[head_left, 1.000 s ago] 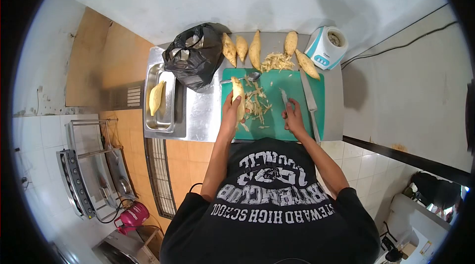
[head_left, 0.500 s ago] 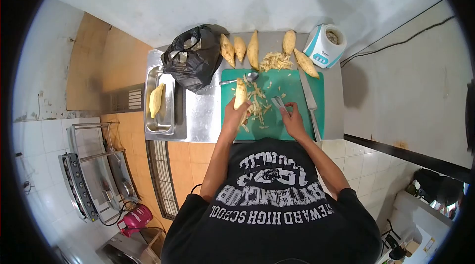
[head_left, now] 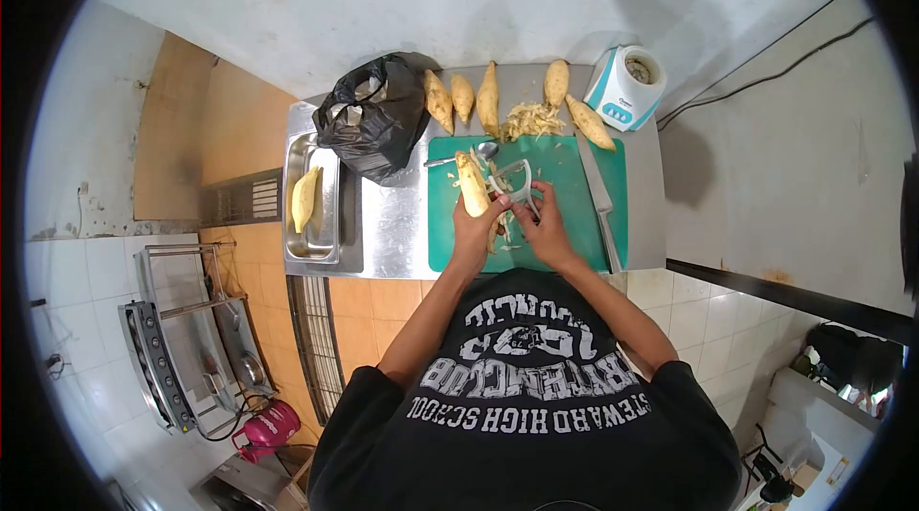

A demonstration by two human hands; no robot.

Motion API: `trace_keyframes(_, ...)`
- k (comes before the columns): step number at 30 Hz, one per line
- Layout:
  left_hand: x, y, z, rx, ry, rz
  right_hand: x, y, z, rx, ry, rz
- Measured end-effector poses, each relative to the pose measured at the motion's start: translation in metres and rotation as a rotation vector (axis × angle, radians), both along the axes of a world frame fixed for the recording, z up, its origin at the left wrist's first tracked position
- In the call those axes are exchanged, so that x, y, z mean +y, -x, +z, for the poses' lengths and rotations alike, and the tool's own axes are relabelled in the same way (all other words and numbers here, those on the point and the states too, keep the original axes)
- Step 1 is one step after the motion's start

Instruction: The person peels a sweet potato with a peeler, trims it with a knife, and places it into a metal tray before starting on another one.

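My left hand (head_left: pixel 474 230) is wrapped round the lower part of a partly peeled root (head_left: pixel 471 184), which stands nearly upright over the green cutting board (head_left: pixel 574 224). In my right hand (head_left: pixel 543 224) is a light-coloured peeler (head_left: pixel 518 178), its head up and close to the root's right side. The fingertips of both hands are close together. Peel scraps lie on the board beneath the hands, partly hidden by them. A spoon (head_left: pixel 486 150) lies at the board's upper left, behind the root. To the right, a large knife (head_left: pixel 599 193) lies along the board.
Several unpeeled roots (head_left: pixel 488 101) and a peel heap (head_left: pixel 533 121) lie behind the board. A black plastic bag (head_left: pixel 375 123) stands at the back left, near a metal tray (head_left: pixel 328 241) holding a yellow root (head_left: pixel 305 198). A white-and-blue appliance base (head_left: pixel 622 95) stands back right.
My right hand has moved left to the root and turned the peeler, so its head now shows. The root in my left hand has shifted slightly right and tilts more to the left.
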State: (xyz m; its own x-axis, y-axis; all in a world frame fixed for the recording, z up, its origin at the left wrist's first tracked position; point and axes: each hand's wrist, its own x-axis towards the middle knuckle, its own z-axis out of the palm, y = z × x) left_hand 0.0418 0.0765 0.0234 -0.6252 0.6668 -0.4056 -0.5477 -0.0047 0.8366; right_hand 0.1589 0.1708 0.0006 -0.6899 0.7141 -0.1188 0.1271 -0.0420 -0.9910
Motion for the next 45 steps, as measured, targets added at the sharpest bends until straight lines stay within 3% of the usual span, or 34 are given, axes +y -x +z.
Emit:
trace_keyframes(3,0.001,0.000,0.006,0.055,0.012,0.062,-0.003,0.001,0.002,0.050,0.102,0.038)
trace_keyframes(9,-0.025,0.030,0.006,0.187,0.142,0.179,0.010,-0.010,0.002,-0.070,-0.060,0.211)
trace_keyframes(11,-0.044,0.046,0.000,0.165,0.115,0.326,0.011,-0.013,-0.010,-0.186,-0.645,0.286)
trace_keyframes(12,-0.053,0.053,0.000,0.152,0.123,0.371,0.011,-0.012,-0.016,-0.180,-0.642,0.292)
trace_keyframes(14,-0.072,0.063,0.000,0.141,0.144,0.446,0.005,-0.008,-0.028,-0.111,-0.931,0.719)
trace_keyframes(15,-0.081,0.067,-0.004,0.129,0.145,0.483,-0.001,-0.002,-0.039,-0.110,-0.926,0.721)
trace_keyframes(17,-0.094,0.068,-0.003,0.099,0.137,0.533,-0.015,0.013,-0.064,0.123,-1.096,1.092)
trace_keyframes(22,-0.112,0.067,0.000,0.076,0.119,0.630,-0.025,0.045,-0.076,0.200,-1.103,1.402)
trace_keyframes(26,-0.120,0.067,-0.009,0.037,0.108,0.664,-0.032,0.051,-0.086,0.256,-1.104,1.392)
trace_keyframes(29,-0.127,0.069,-0.010,0.022,0.110,0.671,-0.020,0.050,-0.080,0.119,-1.198,1.302)
trace_keyframes(34,-0.131,0.073,-0.020,0.010,0.113,0.679,0.015,0.052,-0.052,-0.330,-1.336,0.799)
trace_keyframes(38,-0.123,0.074,-0.021,0.009,0.086,0.629,-0.001,0.040,-0.050,-0.168,-1.274,0.983)
trace_keyframes(40,-0.118,0.075,-0.017,0.016,0.086,0.608,-0.005,0.028,-0.060,0.047,-1.196,1.307)
trace_keyframes(41,-0.117,0.075,-0.014,0.024,0.088,0.590,-0.002,0.022,-0.065,0.044,-1.193,1.303)
trace_keyframes(43,-0.115,0.078,-0.014,0.033,0.095,0.584,0.006,0.020,-0.057,-0.263,-1.261,1.040)
trace_keyframes(44,-0.114,0.076,-0.014,0.038,0.103,0.581,0.009,0.019,-0.053,-0.269,-1.257,1.042)
trace_keyframes(45,-0.113,0.073,-0.014,0.031,0.104,0.576,0.013,0.017,-0.051,-0.380,-1.302,0.871)
